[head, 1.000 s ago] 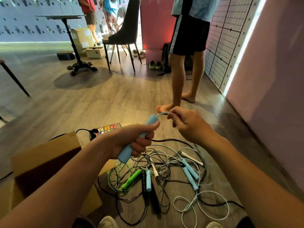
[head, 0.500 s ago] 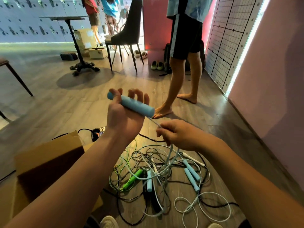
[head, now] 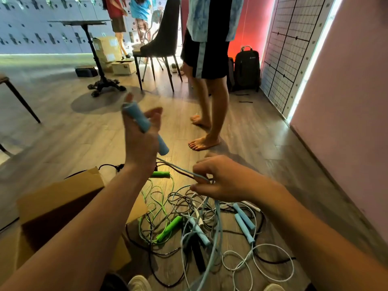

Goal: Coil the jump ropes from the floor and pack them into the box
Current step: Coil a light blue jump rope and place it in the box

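The left hand (head: 139,143) is raised above the floor, its fingers wrapped around a pale blue foam handle (head: 146,128) that tilts from upper left down to lower right; the hand and handle are blurred. From the handle's lower end a light blue cord (head: 178,170) runs right and down to the right hand (head: 220,179), which pinches it between thumb and fingers, then drops in a long loop toward the near edge of the scene. Below the hands a tangle of jump ropes (head: 199,223) lies on the wooden floor (head: 63,133): green cords with a bright green handle (head: 169,228) on the left, a second green handle (head: 160,173) farther off just behind the left wrist, two pale blue handles (head: 244,224) side by side on the right, another pale blue handle (head: 199,232) in the middle beside a black handle (head: 197,257), and white cord looping at the near right. The ropes cross over each other and their cords cannot be told apart strand by strand. An open cardboard box (head: 60,198) sits at the near left, partly hidden by the left forearm, just beside the tangle. Beyond the ropes a barefoot person (head: 206,85) stands on the floor, with a dark chair (head: 161,45), a pedestal table (head: 90,38) and a black backpack (head: 246,70) farther back
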`<state>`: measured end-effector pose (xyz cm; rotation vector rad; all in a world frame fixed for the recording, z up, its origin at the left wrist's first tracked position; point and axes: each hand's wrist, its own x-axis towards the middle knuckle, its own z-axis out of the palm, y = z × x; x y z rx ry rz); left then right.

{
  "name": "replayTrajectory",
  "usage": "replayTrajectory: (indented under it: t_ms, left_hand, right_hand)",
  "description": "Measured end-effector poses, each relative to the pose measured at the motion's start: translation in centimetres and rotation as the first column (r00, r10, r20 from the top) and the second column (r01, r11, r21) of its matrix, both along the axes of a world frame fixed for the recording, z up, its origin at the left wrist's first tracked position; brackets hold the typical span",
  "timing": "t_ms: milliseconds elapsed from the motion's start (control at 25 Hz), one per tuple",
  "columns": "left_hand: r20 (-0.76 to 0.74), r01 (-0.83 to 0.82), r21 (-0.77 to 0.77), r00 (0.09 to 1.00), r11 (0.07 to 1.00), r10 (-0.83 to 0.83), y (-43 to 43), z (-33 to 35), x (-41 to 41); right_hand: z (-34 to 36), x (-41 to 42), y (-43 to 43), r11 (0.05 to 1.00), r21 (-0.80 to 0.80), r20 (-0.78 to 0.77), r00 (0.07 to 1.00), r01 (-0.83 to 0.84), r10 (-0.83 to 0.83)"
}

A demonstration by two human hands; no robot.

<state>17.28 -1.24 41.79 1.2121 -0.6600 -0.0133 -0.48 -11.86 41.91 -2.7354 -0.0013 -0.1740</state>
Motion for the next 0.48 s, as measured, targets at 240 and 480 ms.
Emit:
replayTrajectory:
  t_ms: [240,480]
  left_hand:
    - [0.063,0.216,0.813,0.891,0.541,-0.45,0.0,-0.4,-4.2]
    - [-0.58,0.797,0.582,0.546,0.162,-0.605,0.4,0.3,-5.6]
  right_hand:
    - [0.3,-0.6,-1.9,0.91,-0.215,0.459,0.859,0.354,-0.226]
    - [0.0,-1.5,-6.0,0.877,0.008,0.461,0.777,0.48,-0.429]
